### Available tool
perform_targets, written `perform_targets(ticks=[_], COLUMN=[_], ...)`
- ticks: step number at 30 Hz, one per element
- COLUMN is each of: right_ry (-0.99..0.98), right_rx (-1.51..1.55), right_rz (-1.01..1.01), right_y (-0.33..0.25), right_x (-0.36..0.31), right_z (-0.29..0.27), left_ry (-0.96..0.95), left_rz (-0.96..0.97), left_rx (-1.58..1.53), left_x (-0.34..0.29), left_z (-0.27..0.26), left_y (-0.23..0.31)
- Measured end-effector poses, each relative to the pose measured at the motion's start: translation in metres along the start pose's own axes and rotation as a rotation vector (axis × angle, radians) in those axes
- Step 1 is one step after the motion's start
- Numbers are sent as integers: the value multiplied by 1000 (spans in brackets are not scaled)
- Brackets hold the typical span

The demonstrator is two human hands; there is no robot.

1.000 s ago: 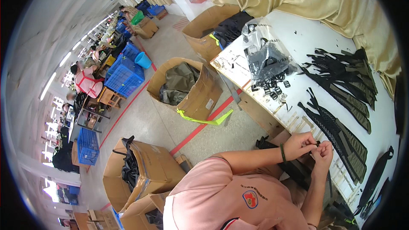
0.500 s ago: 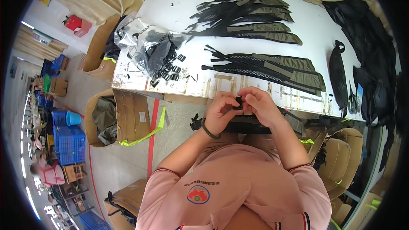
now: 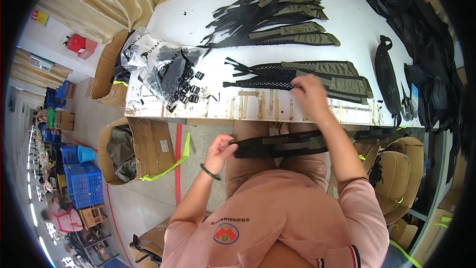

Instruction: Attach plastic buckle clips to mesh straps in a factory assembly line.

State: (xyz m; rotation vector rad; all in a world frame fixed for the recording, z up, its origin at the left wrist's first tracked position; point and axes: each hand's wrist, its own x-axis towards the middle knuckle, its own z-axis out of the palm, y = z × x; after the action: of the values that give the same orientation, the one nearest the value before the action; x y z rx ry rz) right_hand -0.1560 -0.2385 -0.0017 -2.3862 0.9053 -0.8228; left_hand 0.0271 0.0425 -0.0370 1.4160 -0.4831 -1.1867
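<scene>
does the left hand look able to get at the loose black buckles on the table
Probably yes: nothing seems to stand between the left hand and the black buckles, which lie outside the clear bag near the front edge of the table. It would likely have to release the black band.

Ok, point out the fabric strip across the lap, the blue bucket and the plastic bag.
Fabric strip (image 3: 281,147), head view: middle stretch.
Blue bucket (image 3: 87,154), head view: side wall.
Plastic bag (image 3: 162,64), head view: middle.
</scene>
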Motion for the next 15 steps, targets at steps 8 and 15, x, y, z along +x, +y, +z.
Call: perform_targets(ticks=[8, 15], right_ry=[-80, 70], right_rx=[-317, -198], right_rz=[-50, -214], right_y=[70, 35], right_x=[10, -8], right_z=[-2, -4], left_ry=[-472, -838], left_rz=[699, 766], left_rx=[304, -259], left_x=[-32, -38], left_z=[71, 107], left_y=[162, 157])
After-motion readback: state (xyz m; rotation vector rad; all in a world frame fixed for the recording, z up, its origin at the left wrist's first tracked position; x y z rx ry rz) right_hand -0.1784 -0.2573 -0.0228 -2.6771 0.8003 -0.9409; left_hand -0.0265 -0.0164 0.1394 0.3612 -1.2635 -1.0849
